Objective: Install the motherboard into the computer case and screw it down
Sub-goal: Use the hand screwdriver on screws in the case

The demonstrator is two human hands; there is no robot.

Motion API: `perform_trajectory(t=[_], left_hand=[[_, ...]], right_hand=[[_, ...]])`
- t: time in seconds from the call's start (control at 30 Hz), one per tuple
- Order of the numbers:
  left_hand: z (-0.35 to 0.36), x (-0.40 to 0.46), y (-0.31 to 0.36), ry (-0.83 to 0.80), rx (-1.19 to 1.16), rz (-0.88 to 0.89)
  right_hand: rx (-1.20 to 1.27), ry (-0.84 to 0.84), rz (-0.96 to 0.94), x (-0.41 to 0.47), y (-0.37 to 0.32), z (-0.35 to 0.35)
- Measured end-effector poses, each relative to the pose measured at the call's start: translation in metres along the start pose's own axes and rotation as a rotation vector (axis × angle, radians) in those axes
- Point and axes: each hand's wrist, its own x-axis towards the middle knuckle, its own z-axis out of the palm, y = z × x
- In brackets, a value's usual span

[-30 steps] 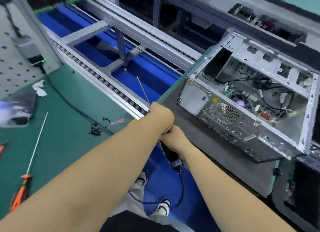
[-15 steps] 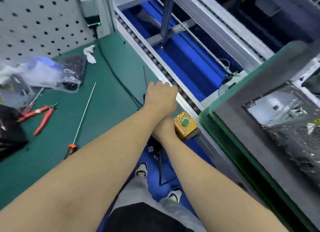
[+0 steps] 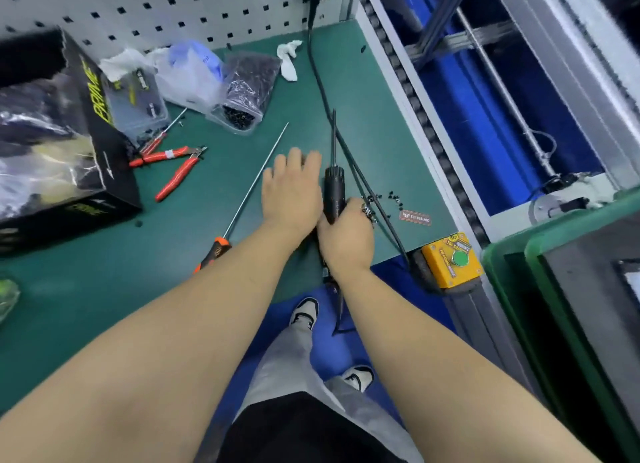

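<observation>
Electric screwdriver (image 3: 334,196): black, lying along the green desk (image 3: 374,116), thin bit pointing away toward the pegboard (image 3: 173,9).
Right hand (image 3: 346,237): curled tight round the back half of the electric screwdriver.
Left hand (image 3: 292,189): fingers straight and close together, palm down, just beside the tool; touching the desk or not, cannot tell.
Loose screws (image 3: 381,203): small and black, scattered just right of the right hand.
Computer case (image 3: 627,279): only a dark corner seen at the far right edge, cut off; motherboard not seen.
Yellow button box (image 3: 450,260): at the desk's front right corner, green button on top.
Long screwdriver (image 3: 249,196): orange handle partly hidden under the left arm.
Red pliers (image 3: 173,168): left of the long screwdriver.
Bag of screws (image 3: 247,92): clear, dark pieces inside, too small to tell apart.
Black box (image 3: 52,133): at the left, cut off by the edge.
Change: a second ago, open computer case filling the right side; now view turned to the desk, hands lower and beside each other.
</observation>
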Motion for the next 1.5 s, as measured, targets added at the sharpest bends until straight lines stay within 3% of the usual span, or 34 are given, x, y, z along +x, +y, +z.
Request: perform_trajectory(t=[0.27,0.43,0.57,0.67,0.77,0.83,1.0,1.37,1.5], left_hand=[[0.019,-0.03,-0.051,-0.096,0.123,-0.428],[0.021,-0.029,-0.059,-0.2,-0.027,-0.509],[0.0,-0.012,-0.039,-0.156,-0.109,-0.496],[-0.027,0.016,-0.011,-0.215,-0.255,-0.548],[-0.059,0.045,0.021,-0.21,-0.636,-0.675],[-0.076,0.057,0.047,-0.171,-0.77,-0.62],[-0.101,0.063,0.128,-0.111,-0.907,-0.338],[-0.175,-0.001,0.403,-0.388,-1.284,0.345],[-0.189,-0.058,0.486,-0.49,-1.379,0.424]], right_hand=[[-0.098,0.051,-0.046,0.008,-0.001,0.009],[-0.194,0.156,-0.176,0.006,-0.01,0.011],[-0.144,0.191,-0.321,0.003,-0.017,0.008],[-0.004,0.163,-0.361,0.004,-0.022,0.001],[0.462,0.027,-0.27,0.006,-0.029,-0.017],[0.66,-0.005,-0.227,0.009,-0.029,-0.035],[0.846,0.068,-0.168,0.018,-0.012,-0.1],[0.985,0.693,-0.082,-0.039,0.12,-0.314],[0.909,0.813,0.038,-0.082,0.182,-0.383]])
